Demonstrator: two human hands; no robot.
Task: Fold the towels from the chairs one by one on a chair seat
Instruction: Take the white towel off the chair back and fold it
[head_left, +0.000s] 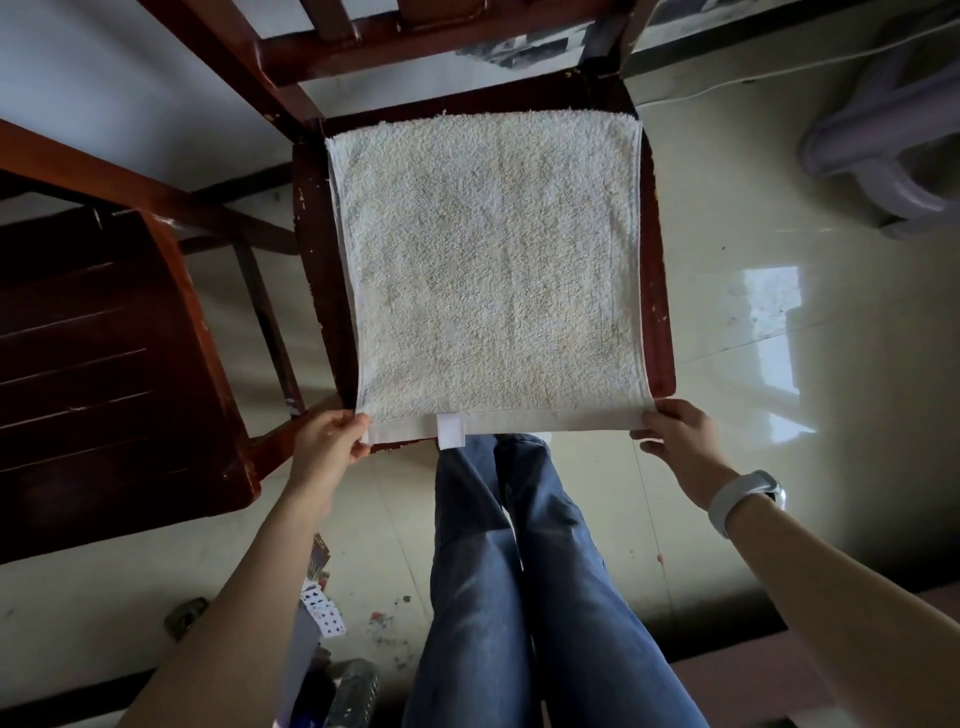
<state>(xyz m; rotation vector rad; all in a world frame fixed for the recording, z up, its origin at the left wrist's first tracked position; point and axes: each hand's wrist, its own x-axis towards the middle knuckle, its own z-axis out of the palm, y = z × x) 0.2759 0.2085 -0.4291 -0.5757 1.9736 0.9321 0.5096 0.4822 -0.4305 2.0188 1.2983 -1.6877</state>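
Nearest, the left hand pinches the towel's near left corner; the right hand grips the near right corner, seemingly with curled fingers. The towel lies flat over the chair seat, beside 1 more chair.

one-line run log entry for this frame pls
stage: towel spread flat on chair seat | left hand: pinches near-left corner | right hand: pinches near-right corner | fold: not begun

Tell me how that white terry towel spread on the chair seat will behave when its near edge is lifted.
The white terry towel will likely flop and sag, since it drapes flat. Its looped pile suggests grip, not slipperiness. It seems light: the left hand and right hand hold it only by the corners.
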